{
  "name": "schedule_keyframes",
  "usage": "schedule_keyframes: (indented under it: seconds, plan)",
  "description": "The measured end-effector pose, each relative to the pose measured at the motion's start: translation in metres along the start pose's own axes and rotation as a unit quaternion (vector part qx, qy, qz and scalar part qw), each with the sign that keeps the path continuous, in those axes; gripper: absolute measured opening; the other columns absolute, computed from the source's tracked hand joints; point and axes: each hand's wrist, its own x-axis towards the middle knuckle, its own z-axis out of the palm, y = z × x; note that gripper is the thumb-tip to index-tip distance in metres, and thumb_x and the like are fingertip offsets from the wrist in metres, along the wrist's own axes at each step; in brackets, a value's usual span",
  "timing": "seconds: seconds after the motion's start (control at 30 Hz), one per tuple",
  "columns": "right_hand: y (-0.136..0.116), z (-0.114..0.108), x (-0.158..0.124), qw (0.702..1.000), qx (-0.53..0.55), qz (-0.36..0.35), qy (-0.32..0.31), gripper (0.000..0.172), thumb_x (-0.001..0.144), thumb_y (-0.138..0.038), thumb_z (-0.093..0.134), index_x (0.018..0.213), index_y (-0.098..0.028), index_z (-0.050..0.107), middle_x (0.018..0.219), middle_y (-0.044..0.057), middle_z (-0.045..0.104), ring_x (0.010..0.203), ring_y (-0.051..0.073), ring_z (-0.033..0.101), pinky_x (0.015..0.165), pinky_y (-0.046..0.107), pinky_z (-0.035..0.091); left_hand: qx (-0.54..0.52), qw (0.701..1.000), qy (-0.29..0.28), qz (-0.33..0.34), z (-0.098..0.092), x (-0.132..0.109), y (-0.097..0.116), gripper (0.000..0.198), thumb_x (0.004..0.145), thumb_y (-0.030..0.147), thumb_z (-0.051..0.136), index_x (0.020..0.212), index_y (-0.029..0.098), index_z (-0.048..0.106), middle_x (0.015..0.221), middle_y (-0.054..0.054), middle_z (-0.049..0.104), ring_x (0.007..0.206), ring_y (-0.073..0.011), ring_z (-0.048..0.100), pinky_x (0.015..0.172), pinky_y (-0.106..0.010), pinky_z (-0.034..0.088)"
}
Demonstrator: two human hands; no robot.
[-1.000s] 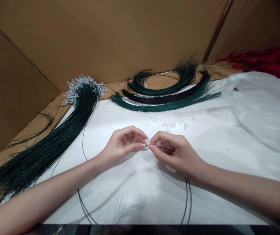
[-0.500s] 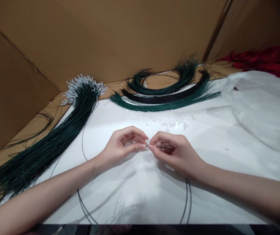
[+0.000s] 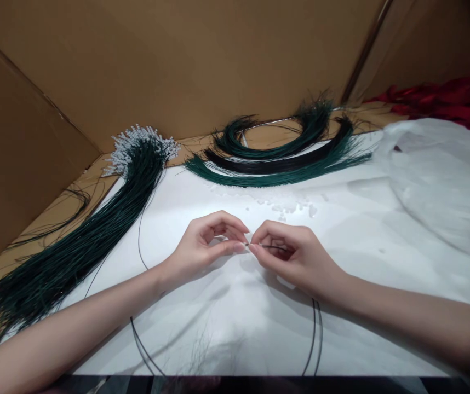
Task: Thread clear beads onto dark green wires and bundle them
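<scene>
My left hand [image 3: 206, 241] and my right hand [image 3: 290, 254] meet fingertip to fingertip over the white sheet [image 3: 235, 328]. Thumb and forefinger of my right hand pinch the end of a thin dark wire [image 3: 270, 247], which runs back under the palm and loops down to the front edge. In my left hand's pinch, right at the wire's tip, is something tiny that I cannot make out. A second dark wire [image 3: 138, 334] curves under my left forearm.
A long bundle of dark green wires with white tips [image 3: 95, 224] lies at the left. Curved green and black wire bundles [image 3: 276, 158] lie at the back, small clear beads [image 3: 288, 207] before them. A white plastic bag [image 3: 444, 180] and red material [image 3: 444, 101] are at the right. Cardboard walls [image 3: 177, 65] surround.
</scene>
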Motion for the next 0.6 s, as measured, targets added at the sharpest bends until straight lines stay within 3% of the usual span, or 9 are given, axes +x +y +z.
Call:
schedule_keyframes:
  seconds: [0.6]
  plan:
    - [-0.0006, 0.0, -0.0001, 1.0, -0.007, 0.017, -0.008, 0.01, 0.086, -0.017, 0.057, 0.076, -0.015, 0.057, 0.057, -0.006, 0.04, 0.051, 0.007, 0.035, 0.048, 0.022, 0.027, 0.014, 1.0, 0.001, -0.005, 0.0013, 0.0004, 0.0015, 0.019, 0.079, 0.021, 0.075, 0.096, 0.017, 0.067, 0.085, -0.004, 0.07, 0.08, -0.0128, 0.066, 0.076, -0.024, 0.053]
